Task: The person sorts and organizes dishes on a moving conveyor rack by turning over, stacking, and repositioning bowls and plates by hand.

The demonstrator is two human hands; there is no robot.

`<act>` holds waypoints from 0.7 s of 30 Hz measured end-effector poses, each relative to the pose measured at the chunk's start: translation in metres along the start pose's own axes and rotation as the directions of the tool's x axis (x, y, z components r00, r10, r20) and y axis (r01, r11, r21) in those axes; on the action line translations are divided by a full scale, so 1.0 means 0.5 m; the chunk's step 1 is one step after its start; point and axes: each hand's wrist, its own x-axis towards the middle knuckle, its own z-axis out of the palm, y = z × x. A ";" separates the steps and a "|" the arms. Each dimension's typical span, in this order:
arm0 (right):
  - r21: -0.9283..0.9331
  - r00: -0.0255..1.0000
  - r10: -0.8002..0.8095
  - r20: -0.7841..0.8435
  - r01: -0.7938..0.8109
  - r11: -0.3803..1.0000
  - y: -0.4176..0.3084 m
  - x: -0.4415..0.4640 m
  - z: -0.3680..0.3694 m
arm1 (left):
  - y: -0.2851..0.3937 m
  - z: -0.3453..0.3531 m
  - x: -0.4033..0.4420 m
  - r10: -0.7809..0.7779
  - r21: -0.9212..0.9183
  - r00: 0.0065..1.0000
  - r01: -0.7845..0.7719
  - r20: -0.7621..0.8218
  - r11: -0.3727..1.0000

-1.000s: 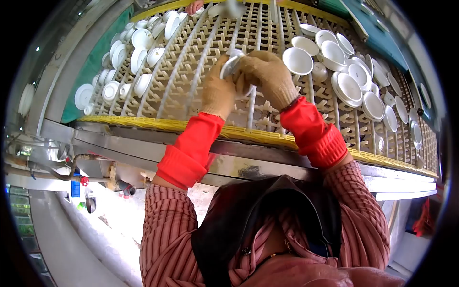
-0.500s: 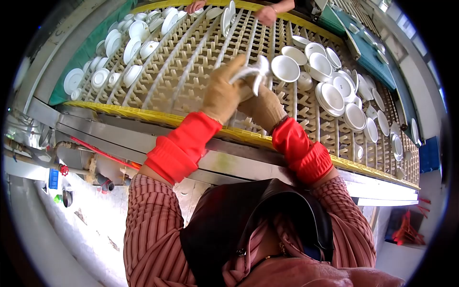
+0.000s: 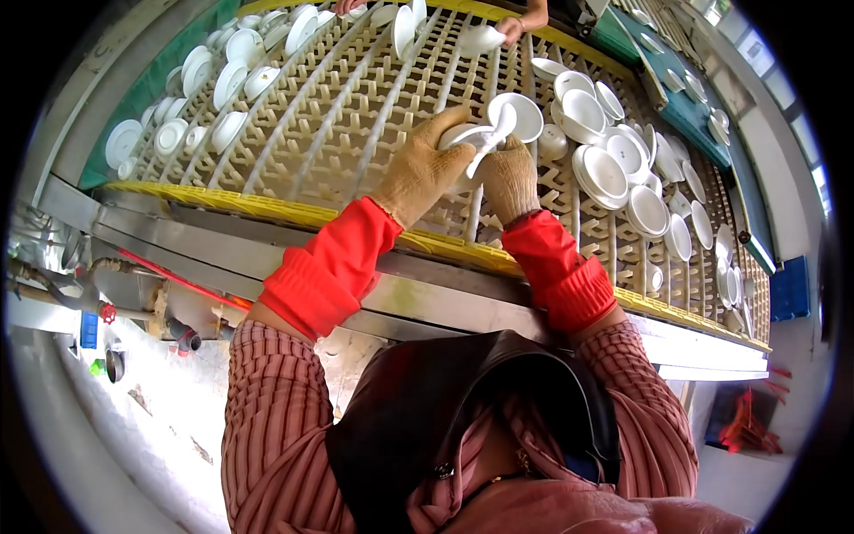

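Note:
My left hand (image 3: pixel 420 169), in a tan knitted glove with a red cuff, is closed around a small white bowl (image 3: pixel 456 135), its thumb reaching over the near side. White soup spoons (image 3: pixel 505 121) cross between both hands, and how many there are is unclear. Gloved the same way, my right hand (image 3: pixel 511 182) pinches them, its fingertips partly hidden behind. Both hands hover over a beige pegged conveyor belt (image 3: pixel 311 169). Just behind the spoons, a white round bowl (image 3: pixel 530 109) lies on the belt.
White bowls and plates (image 3: pixel 605 173) crowd the belt's right side, with more dishes (image 3: pixel 229 82) at the far left. Across the belt, another person's hand (image 3: pixel 510 32) holds a white dish (image 3: pixel 480 40). A yellow edge strip (image 3: pixel 240 206) and metal rail (image 3: pixel 213 240) run before me.
My hands have turned, and the bowl and spoons now show more clearly. The other person's right-side hand now holds a dish. The view has shifted slightly.

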 end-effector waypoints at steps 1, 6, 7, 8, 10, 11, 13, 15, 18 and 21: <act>-0.126 1.000 -0.005 -0.027 0.002 0.992 -0.025 -0.010 -0.002 | 0.006 0.000 0.000 -0.048 0.024 0.999 0.048 0.001 0.999; -0.085 0.991 0.049 0.122 -0.038 0.996 -0.037 -0.022 -0.010 | 0.036 0.023 0.005 -0.354 0.089 0.925 0.367 -0.138 0.926; -0.094 0.983 0.054 0.174 -0.038 0.995 -0.044 -0.021 -0.013 | 0.022 0.025 0.007 -0.334 0.103 0.922 0.358 -0.197 0.928; -0.103 0.972 0.061 0.227 -0.038 0.994 -0.048 -0.020 -0.016 | 0.013 0.021 0.010 -0.341 0.125 0.916 0.372 -0.211 0.920; 0.066 0.964 0.066 0.259 -0.086 0.994 -0.015 -0.022 -0.001 | -0.003 0.016 0.015 -0.352 0.175 0.905 0.396 -0.238 0.901; 0.128 0.955 0.080 0.284 -0.121 0.984 -0.002 -0.024 0.004 | -0.014 0.020 0.016 -0.329 0.137 0.905 0.374 -0.269 0.917; 0.261 0.916 0.089 0.392 -0.203 0.944 -0.043 -0.039 -0.016 | -0.028 0.024 0.023 -0.269 0.118 0.905 0.322 -0.331 0.939; 0.254 0.915 -0.017 0.403 -0.093 0.963 0.014 -0.025 -0.006 | -0.036 0.032 0.031 -0.176 0.099 0.904 0.231 -0.389 0.968; 0.138 0.889 -0.267 0.372 0.232 0.963 0.059 -0.024 0.006 | -0.035 0.061 0.032 0.025 0.174 0.916 0.049 -0.400 0.983; -0.257 0.779 -0.508 0.367 0.610 0.750 0.107 -0.019 0.003 | 0.012 0.103 0.010 0.243 0.403 0.945 -0.140 -0.217 0.904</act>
